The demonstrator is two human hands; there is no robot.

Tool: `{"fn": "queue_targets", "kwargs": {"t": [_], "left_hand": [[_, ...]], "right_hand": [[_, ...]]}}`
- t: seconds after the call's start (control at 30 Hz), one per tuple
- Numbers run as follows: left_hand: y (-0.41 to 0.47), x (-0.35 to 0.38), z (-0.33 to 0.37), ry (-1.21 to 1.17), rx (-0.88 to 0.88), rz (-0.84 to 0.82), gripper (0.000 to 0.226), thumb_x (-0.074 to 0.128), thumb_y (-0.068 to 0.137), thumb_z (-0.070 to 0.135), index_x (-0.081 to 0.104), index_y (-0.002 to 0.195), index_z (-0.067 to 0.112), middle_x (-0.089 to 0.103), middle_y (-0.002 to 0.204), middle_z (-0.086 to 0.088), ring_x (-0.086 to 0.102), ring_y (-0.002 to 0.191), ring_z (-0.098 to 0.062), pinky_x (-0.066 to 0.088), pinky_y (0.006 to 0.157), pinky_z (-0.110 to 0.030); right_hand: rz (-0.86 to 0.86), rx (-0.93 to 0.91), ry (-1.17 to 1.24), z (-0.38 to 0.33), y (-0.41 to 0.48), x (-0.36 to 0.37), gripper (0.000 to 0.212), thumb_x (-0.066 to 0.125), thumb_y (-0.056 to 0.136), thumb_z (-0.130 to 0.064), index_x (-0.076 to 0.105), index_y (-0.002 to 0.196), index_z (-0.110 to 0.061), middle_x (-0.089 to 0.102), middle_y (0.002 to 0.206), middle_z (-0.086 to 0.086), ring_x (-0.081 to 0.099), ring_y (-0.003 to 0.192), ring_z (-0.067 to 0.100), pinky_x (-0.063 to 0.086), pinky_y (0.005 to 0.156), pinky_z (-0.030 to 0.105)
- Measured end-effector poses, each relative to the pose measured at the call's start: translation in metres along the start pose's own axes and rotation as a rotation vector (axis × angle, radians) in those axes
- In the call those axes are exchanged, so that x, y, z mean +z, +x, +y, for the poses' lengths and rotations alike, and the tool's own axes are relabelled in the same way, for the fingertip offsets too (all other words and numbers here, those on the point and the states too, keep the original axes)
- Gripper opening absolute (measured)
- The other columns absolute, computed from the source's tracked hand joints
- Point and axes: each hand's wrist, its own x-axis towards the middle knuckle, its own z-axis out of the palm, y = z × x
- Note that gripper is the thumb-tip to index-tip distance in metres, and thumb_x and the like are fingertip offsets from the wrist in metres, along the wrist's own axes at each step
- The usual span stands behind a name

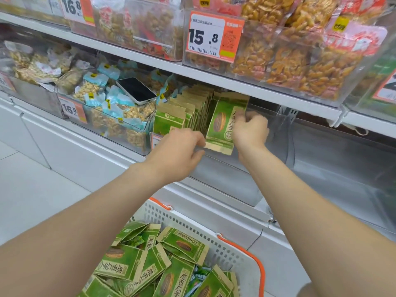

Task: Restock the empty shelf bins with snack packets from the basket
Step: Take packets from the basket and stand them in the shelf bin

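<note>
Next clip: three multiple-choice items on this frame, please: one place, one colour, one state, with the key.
1. Where does the phone lie? A. On the top shelf B. On nut packets in a bin C. On the floor
2. What colour are the basket's handles? A. Blue B. Orange C. Black
3. What is the right hand doing? A. Hanging idle B. Holding the phone C. Gripping a green packet
Key: 1 B, it rests on packets left of the green row. 2 B, orange loops on white walls. 3 C, its fingers curl round the packet.
</note>
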Motion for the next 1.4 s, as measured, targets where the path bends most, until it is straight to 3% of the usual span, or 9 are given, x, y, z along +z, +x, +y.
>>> {"fn": "queue_targets", "kwargs": {"t": [0.13,0.53,0.67,0.77,0.9,1.03,1.1,1.27,1.4], "left_hand": [[0.006,0.002,-0.005,0.204,0.110,-0.088,0.022,0.056,0.103,0.046,0.070,0.116,0.034,0.074,0.107,0.004,0.064,0.106,-0.026,0.042,0.092,-0.040],[0.012,0.011,-0.019,0.084,0.193,-0.014,0.025,0.056,0.104,0.048,0.075,0.108,0.032,0.072,0.100,0.007,0.062,0.102,-0.021,0.031,0.086,-0.037],[0.011,0.010,-0.018,0.080,0.182,-0.023,0.024,0.056,0.104,0.048,0.074,0.108,0.033,0.073,0.099,0.008,0.062,0.101,-0.021,0.031,0.086,-0.036],[0.010,0.008,-0.015,0.086,0.161,-0.028,0.023,0.057,0.103,0.048,0.073,0.111,0.033,0.074,0.101,0.010,0.062,0.104,-0.019,0.033,0.090,-0.037],[0.005,0.007,-0.016,0.074,0.170,-0.018,0.024,0.063,0.101,0.039,0.071,0.122,0.030,0.069,0.114,0.005,0.056,0.112,-0.024,0.041,0.097,-0.041],[-0.005,0.000,-0.012,0.018,0.152,0.125,0.015,0.070,0.091,0.024,0.070,0.106,0.026,0.054,0.107,0.003,0.046,0.103,-0.023,0.046,0.089,-0.043],[-0.011,-0.006,-0.009,-0.010,0.114,0.120,0.008,0.069,0.090,0.024,0.067,0.097,0.027,0.050,0.097,0.005,0.045,0.097,-0.021,0.047,0.085,-0.043],[-0.036,-0.012,-0.003,0.054,0.081,-0.226,0.008,0.062,0.092,0.026,0.070,0.090,0.025,0.068,0.087,0.006,0.064,0.090,-0.021,0.055,0.080,-0.040],[-0.066,0.003,0.003,0.124,0.026,-0.637,0.015,0.062,0.097,0.034,0.071,0.105,0.026,0.058,0.092,0.009,0.059,0.096,-0.019,0.053,0.090,-0.036]], "right_hand": [[-0.005,-0.114,-0.239,0.005,0.018,0.023,0.031,0.051,0.108,-0.031,0.061,0.132,-0.014,0.064,0.124,0.014,0.053,0.123,0.035,0.039,0.085,0.033],[0.010,0.036,-0.479,0.012,0.065,0.071,0.031,0.068,0.098,-0.027,0.064,0.124,-0.010,0.067,0.127,0.010,0.063,0.120,0.029,0.045,0.079,0.029],[0.008,0.090,-0.460,0.013,0.063,0.071,0.067,0.067,0.099,-0.026,0.035,0.153,-0.001,0.056,0.143,0.015,0.056,0.131,0.032,0.049,0.093,0.035],[-0.047,0.121,-0.456,0.012,0.059,0.066,0.058,0.069,0.096,-0.025,0.047,0.145,-0.001,0.064,0.134,0.012,0.063,0.122,0.031,0.048,0.081,0.032],[-0.144,0.071,-0.423,0.011,0.049,0.050,0.031,0.069,0.082,-0.016,0.066,0.112,-0.008,0.068,0.112,0.011,0.068,0.099,0.029,0.051,0.072,0.031],[-0.199,-0.238,-0.538,0.010,0.024,0.035,0.026,0.059,0.089,-0.024,0.067,0.111,-0.014,0.059,0.111,0.006,0.045,0.096,0.018,0.042,0.081,0.029],[-0.236,-0.352,-0.503,0.009,0.006,0.024,0.024,0.055,0.090,-0.025,0.070,0.107,-0.018,0.066,0.108,0.005,0.054,0.096,0.019,0.045,0.082,0.028],[-0.330,-0.687,-0.500,-0.007,-0.056,-0.013,0.020,0.050,0.083,-0.026,0.069,0.077,-0.024,0.067,0.070,-0.008,0.064,0.073,0.019,0.056,0.073,0.035],[-0.679,-0.820,-0.734,-0.012,-0.107,-0.030,0.024,0.047,0.071,-0.034,0.065,0.068,-0.019,0.066,0.066,-0.001,0.065,0.069,0.027,0.057,0.063,0.036]]}}
